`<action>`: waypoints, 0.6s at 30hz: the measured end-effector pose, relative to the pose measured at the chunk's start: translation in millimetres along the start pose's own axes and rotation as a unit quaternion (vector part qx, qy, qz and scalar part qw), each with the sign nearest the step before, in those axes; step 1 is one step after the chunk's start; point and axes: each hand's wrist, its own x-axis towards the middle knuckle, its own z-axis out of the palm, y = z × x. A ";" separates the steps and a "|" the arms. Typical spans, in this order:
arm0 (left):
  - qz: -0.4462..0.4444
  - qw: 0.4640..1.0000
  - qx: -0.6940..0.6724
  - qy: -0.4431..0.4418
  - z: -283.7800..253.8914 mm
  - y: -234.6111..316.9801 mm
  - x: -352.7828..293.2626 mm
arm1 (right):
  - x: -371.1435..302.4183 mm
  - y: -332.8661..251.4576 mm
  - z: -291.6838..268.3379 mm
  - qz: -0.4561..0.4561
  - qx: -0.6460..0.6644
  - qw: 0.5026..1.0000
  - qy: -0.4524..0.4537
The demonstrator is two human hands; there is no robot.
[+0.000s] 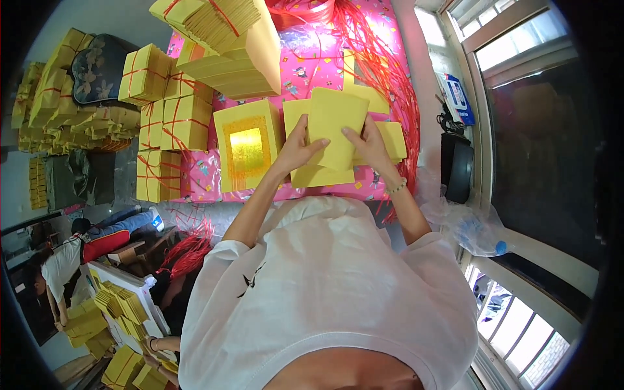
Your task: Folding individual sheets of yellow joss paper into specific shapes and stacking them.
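– Pink patterned tablecloth (325, 77), one. Hands?
– Two. Left hand (299, 149) and right hand (370, 146) each pinch a side edge of one yellow paper (338, 123), thumbs on top.
– Looks? Where?
– Plain, rectangular, slightly bowed; single sheet or several, can't tell. Held above other yellow stacks (322, 177), count unclear.
– Left of those?
– One gold-foil stack (247, 149), then at least five red-tied bundles (156, 175).
– Far end?
– Red strands (354, 29), too many to count.

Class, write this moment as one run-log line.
left hand: holds yellow paper, left edge | right hand: holds its right edge | gold-foil block: left of hands | under: pink patterned cloth
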 end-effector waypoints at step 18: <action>-0.166 0.974 -0.153 0.035 7.2 53.0 19.8 | 13.2 -38.6 1.1 0.101 0.046 0.994 0.015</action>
